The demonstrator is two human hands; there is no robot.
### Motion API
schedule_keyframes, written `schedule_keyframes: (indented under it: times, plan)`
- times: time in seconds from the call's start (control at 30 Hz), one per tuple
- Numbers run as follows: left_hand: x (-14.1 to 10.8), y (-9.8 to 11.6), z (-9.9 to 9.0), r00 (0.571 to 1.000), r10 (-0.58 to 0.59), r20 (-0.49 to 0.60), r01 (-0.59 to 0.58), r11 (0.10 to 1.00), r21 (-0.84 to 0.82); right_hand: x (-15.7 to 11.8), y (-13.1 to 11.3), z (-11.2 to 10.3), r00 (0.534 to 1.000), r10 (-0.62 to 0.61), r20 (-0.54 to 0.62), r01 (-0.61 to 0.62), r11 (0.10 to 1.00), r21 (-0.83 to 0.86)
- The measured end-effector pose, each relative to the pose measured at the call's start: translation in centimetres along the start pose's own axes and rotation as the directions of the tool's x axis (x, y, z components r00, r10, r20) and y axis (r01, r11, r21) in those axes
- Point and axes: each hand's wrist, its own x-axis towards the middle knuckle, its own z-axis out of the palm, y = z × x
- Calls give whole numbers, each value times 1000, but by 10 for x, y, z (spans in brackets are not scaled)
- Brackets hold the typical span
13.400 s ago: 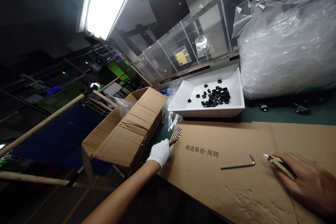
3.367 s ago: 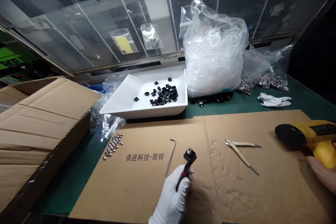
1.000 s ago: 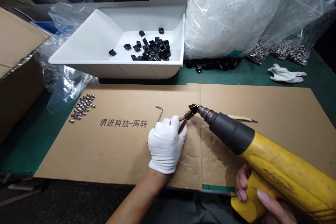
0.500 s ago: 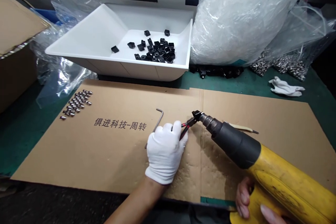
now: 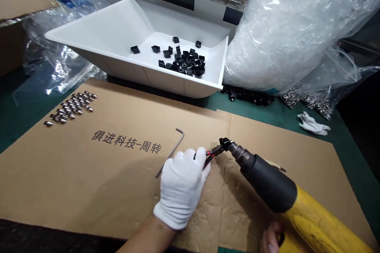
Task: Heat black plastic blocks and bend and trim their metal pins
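My left hand (image 5: 181, 185), in a white glove, is closed around red-and-black-handled pliers (image 5: 216, 150). A small black plastic part (image 5: 225, 142) sits in the pliers' jaws. Right against that part, or very near it, is the metal nozzle of a yellow heat gun (image 5: 323, 221). My bare right hand (image 5: 271, 238) grips the heat gun's handle at the bottom edge; only some fingers show. Just left of the gloved hand a hex key (image 5: 173, 151) lies on the cardboard sheet (image 5: 124, 185).
A white scoop-shaped tray (image 5: 97, 43) holds several black parts (image 5: 190, 61). Small metal fittings (image 5: 71, 106) stand in rows at left. Behind are a big clear plastic bag (image 5: 291, 35), bags of metal pieces (image 5: 308, 102) and a white glove (image 5: 313, 123). A pale-handled tool (image 5: 276, 166) lies beyond the heat gun.
The camera view has tilted and shifted. Both hands keep their grips, and the black part stays in front of the nozzle. Less of my right hand shows now.
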Motion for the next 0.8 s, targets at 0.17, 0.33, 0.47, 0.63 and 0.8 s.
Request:
schedule_keyframes:
  times: [0.17, 0.33, 0.47, 0.63, 0.8]
  plan:
    - [1, -1, -3, 999, -14, 29, 16, 997, -70, 71, -14, 13, 998, -55, 17, 56, 995, -80]
    - [2, -2, -5, 997, -37, 63, 46, 988, -146, 132, -14, 27, 995, -89, 45, 95, 986, -141]
    - [2, -2, -5, 997, -46, 56, 55, 985, -165, 156, 3, 31, 994, -105, 36, 109, 980, -165]
    - [1, -2, -4, 998, -37, 41, 44, 984, -176, 169, 26, 25, 994, -107, 7, 107, 979, -176]
    - [1, -2, -3, 999, -36, 31, 41, 981, -187, 176, 36, 21, 993, -120, -18, 115, 977, -180]
